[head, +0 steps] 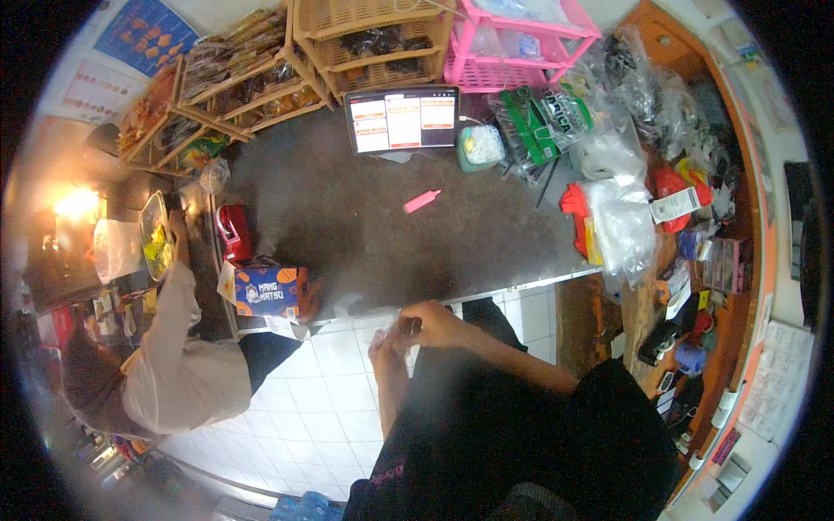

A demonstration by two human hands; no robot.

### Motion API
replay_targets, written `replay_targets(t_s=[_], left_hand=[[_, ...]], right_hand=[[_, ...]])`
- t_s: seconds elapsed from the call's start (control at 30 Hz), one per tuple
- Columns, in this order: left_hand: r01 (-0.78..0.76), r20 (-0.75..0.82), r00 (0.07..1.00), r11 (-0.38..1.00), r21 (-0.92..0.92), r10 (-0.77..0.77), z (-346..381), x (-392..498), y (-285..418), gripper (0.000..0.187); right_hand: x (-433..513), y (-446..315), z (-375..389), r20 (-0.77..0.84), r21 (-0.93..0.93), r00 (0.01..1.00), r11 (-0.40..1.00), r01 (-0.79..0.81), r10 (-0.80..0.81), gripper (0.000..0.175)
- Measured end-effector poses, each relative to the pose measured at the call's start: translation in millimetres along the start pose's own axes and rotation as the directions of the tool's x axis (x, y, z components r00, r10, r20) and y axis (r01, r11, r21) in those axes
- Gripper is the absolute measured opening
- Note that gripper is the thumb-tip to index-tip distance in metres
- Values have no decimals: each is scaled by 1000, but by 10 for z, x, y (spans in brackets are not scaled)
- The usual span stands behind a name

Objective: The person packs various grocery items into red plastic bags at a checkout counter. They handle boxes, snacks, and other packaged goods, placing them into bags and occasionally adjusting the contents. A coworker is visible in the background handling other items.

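Observation:
My left hand (386, 352) and my right hand (427, 323) meet close together in front of my body, by the near edge of the dark table (365, 241). The fingers of both seem to be at something small and whitish, too blurred to name; whether either hand grips it, I cannot tell. Past them on the table lies a pink marker (423, 201). A tablet (404, 122) with a lit screen stands at the back, beside a light green tub (481, 148) with white contents. To the left of my hands is a printed blue and orange box (270, 291).
A co-worker (189, 378) at the left holds a clear tray (156, 238) with yellow-green food. A red tape dispenser (233, 233) stands behind the box. Plastic bags (619, 221) lie at the right. Brown racks (371, 58) and a pink rack (515, 58) line the back.

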State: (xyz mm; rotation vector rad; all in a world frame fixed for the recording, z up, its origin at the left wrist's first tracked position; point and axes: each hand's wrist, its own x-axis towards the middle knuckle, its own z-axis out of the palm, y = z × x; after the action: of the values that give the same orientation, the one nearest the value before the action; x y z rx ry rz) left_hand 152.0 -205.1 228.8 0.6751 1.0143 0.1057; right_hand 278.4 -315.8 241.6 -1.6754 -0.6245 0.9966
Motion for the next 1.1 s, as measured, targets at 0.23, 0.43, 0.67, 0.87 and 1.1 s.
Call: replay_targets(t_s=[0.23,0.43,0.67,0.87,1.1], left_hand=[[-388,-52,904,866,316,424,335,-11,-77,18],[-62,61,994,908,-414,95,99,131,-72,15],[-424,-96,902,905,-27,420,636,17,-64,20],[-330,47,941,940,-92,335,1250,-411,-271,8],[-556,107,798,657,509,593,1409,-402,-515,8]], right_hand=[[-226,158,-523,-439,-53,898,999,2,-25,12],[-553,279,-878,-131,977,957,198,80,260,13],[-1123,222,-1090,-167,824,971,566,41,173,28],[-971,349,-1724,-817,-156,576,969,-190,-18,34],[-1177,-186,-1650,-551,-763,566,644,-46,-613,34]])
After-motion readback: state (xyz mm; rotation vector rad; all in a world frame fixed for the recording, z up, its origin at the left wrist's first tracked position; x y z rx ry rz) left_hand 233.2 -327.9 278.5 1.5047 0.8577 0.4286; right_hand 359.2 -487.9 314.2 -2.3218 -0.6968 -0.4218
